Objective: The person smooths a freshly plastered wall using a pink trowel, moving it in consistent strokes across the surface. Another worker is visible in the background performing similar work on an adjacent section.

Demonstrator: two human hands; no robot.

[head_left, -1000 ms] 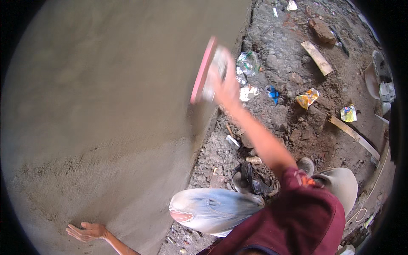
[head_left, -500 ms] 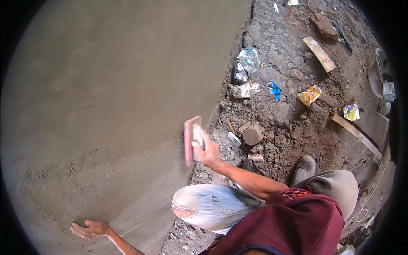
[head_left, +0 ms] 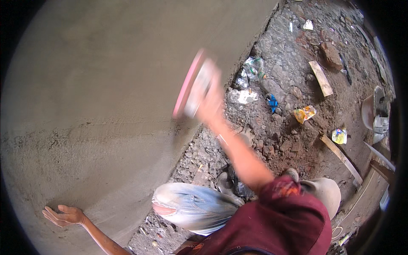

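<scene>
My right hand [head_left: 211,102] is closed on the handle of a plastering float [head_left: 189,85], a flat tool with a pink-red edge and a pale back. Its working face is turned to the wet grey plaster wall [head_left: 106,63]; hand and float are smeared by motion. Whether the float touches the surface I cannot tell. At the lower left my left hand [head_left: 66,216] is held with fingers stretched and nothing in it, close to the wall. Smooth plaster covers the upper part, while a rougher, grainy band [head_left: 55,144] runs across lower down.
Rubble and soil lie along the wall's foot, with a clear plastic wrapper [head_left: 253,68], a blue scrap [head_left: 272,102] and an orange packet [head_left: 304,114]. Further right are a wood piece [head_left: 321,78], a brick [head_left: 331,56], a long wooden strip [head_left: 341,158] and a pan [head_left: 369,111]. My bent knee [head_left: 182,204] is near the wall.
My right hand has swept the float upward along the wall, its arm stretching further out. My left hand stays spread, now further left in view. The whole view has shifted somewhat.
</scene>
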